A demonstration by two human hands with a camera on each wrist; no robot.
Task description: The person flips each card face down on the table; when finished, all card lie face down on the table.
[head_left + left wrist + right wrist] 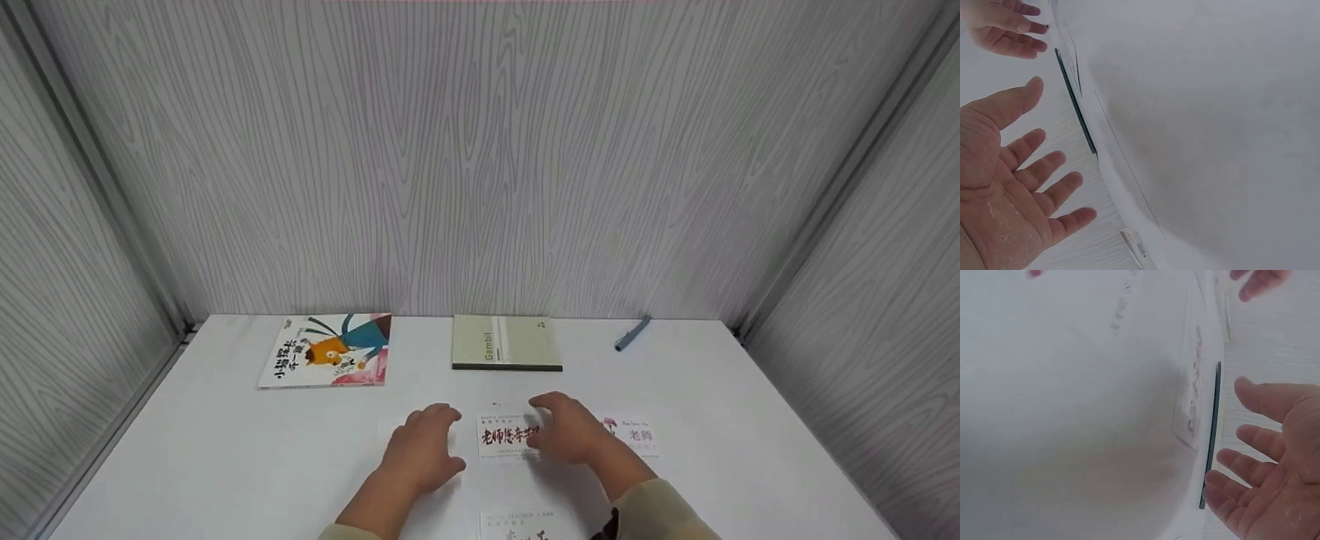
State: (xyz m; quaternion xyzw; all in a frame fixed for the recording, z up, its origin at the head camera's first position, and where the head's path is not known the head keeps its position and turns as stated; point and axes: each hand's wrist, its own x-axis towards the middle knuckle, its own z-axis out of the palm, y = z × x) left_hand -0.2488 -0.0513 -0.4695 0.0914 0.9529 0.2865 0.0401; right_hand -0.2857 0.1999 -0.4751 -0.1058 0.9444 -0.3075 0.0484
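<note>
My left hand (pixel 422 442) is palm down over the white table (pixel 225 457), fingers straight and spread, holding nothing. It is just left of a white card with red characters (pixel 504 436). My right hand (pixel 564 429) is also palm down and open, and its fingers cover that card's right end; I cannot tell whether they touch it. In the left wrist view the left hand (pixel 1022 185) shows a bare palm. In the right wrist view the right hand (pixel 1269 478) is empty beside the card (pixel 1192 391).
At the back lie a picture book (pixel 326 351), a green notebook (pixel 507 342) and a grey-blue pen (pixel 632 333). Another printed card (pixel 641 436) lies right of my right hand, and one more (pixel 525 525) at the near edge. Grey panel walls enclose three sides.
</note>
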